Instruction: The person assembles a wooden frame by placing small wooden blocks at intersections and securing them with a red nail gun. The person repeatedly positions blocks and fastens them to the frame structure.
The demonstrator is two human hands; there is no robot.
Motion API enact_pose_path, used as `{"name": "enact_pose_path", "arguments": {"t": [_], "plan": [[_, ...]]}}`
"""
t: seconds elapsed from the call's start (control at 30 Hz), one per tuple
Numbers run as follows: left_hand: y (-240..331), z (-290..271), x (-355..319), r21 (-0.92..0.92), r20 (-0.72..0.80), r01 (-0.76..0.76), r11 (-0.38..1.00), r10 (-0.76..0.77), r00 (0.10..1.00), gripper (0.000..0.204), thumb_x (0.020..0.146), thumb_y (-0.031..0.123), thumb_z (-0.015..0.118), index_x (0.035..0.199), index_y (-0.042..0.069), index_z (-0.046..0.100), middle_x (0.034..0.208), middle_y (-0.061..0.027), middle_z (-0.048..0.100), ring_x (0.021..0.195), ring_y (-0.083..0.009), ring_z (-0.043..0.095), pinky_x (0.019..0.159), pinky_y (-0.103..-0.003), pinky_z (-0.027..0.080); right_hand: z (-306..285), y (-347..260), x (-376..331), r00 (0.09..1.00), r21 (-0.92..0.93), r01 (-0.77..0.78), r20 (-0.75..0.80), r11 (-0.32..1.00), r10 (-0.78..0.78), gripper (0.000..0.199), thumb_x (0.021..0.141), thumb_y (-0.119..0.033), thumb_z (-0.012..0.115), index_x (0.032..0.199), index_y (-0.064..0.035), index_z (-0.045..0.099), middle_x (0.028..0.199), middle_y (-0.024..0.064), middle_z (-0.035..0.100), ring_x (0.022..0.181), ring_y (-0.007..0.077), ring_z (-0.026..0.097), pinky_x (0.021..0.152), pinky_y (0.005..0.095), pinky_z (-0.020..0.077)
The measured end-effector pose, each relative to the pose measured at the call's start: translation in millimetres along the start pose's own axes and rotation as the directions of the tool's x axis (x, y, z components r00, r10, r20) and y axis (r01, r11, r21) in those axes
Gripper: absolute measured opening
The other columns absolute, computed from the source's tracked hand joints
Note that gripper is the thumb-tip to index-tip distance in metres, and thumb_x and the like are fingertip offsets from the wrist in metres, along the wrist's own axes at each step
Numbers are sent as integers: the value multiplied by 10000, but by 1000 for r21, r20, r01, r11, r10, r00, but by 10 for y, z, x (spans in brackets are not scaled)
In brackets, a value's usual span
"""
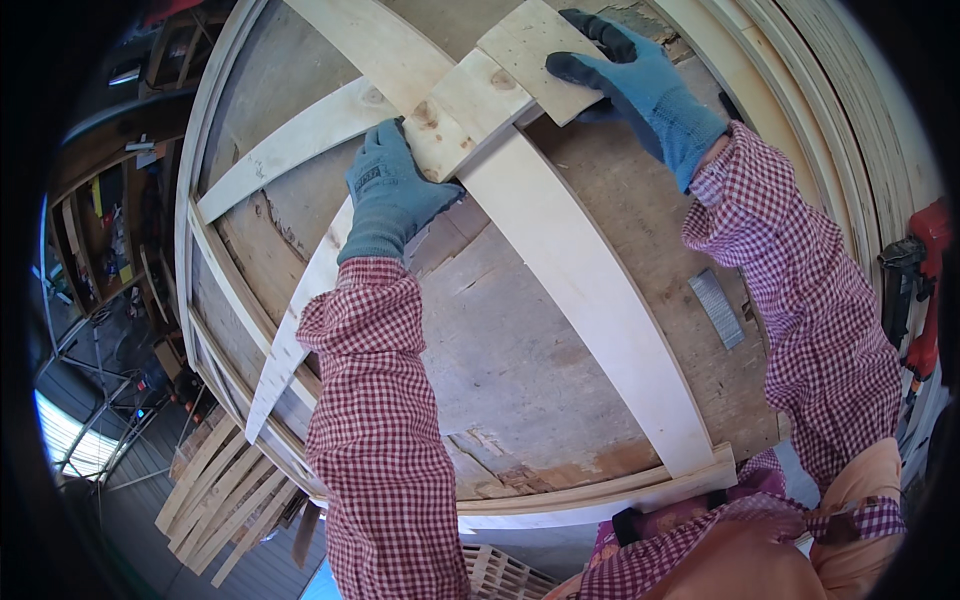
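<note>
Both gloved hands press flat on a short wooden board (490,85) lying across 2 crossing slats: the left hand (392,185) at its near end, the right hand (630,75) gripping its far end, above the worn desk (540,350).

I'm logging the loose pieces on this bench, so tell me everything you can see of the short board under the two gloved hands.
The short board is pale, bare wood with a few brown knots, flat and roughly rectangular. It lies across the long plank, near that plank's far end, tilted up toward the right. The left hand, in a blue glove, presses at its lower left end; the right hand, also gloved, rests on its upper right end. A seam across it suggests two pieces side by side, but I cannot tell.
</note>
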State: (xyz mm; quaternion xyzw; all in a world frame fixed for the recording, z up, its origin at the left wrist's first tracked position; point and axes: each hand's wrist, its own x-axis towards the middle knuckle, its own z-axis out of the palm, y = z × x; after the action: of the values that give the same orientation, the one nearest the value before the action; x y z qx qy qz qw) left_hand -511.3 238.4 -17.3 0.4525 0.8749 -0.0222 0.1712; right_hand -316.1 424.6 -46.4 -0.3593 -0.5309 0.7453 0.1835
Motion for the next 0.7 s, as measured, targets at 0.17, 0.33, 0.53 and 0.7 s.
{"name": "enact_pose_path", "arguments": {"t": [0.17, 0.33, 0.53, 0.7], "plan": [[-16, 39, 17, -13, -21, -24, 1000, 24, 999, 978, 493, 477, 868, 1258, 33, 452, 1197, -157, 522, 1128, -315, 518, 971, -395, 428, 54, -185, -64, 996, 217, -45, 82, 975, 28, 496, 864, -107, 688, 1331, -66, 523, 1171, 79, 641, 952, 189, 655, 767, 341, 579], [25, -12, -3, 46, 5, 29, 999, -29, 1000, 983, 504, 490, 863, 1267, 35, 442, 1228, -159, 512, 1150, -319, 508, 977, -399, 425, 44, -40, 57, 996, 256, -39, 84, 966, 18, 506, 860, -130, 698, 1330, -60, 523, 1167, 82, 645, 947, 186, 655, 754, 323, 571], [-21, 25, -10, 14, -32, -6, 1000, 6, 999, 972, 499, 501, 863, 1253, 36, 461, 1206, -158, 532, 1129, -316, 527, 973, -403, 425, 84, -239, -122, 998, 164, -46, 59, 985, 37, 580, 852, -162, 717, 1372, -52, 483, 1179, 76, 639, 946, 164, 641, 752, 316, 560], [-21, 24, -34, -20, -67, -26, 999, 25, 997, 953, 490, 482, 879, 1230, 37, 476, 1171, -155, 555, 1094, -313, 550, 957, -397, 432, 43, -88, -11, 996, 215, -22, 91, 976, 2, 612, 850, -180, 724, 1393, -73, 464, 1195, 65, 628, 972, 151, 626, 769, 318, 557]]}}
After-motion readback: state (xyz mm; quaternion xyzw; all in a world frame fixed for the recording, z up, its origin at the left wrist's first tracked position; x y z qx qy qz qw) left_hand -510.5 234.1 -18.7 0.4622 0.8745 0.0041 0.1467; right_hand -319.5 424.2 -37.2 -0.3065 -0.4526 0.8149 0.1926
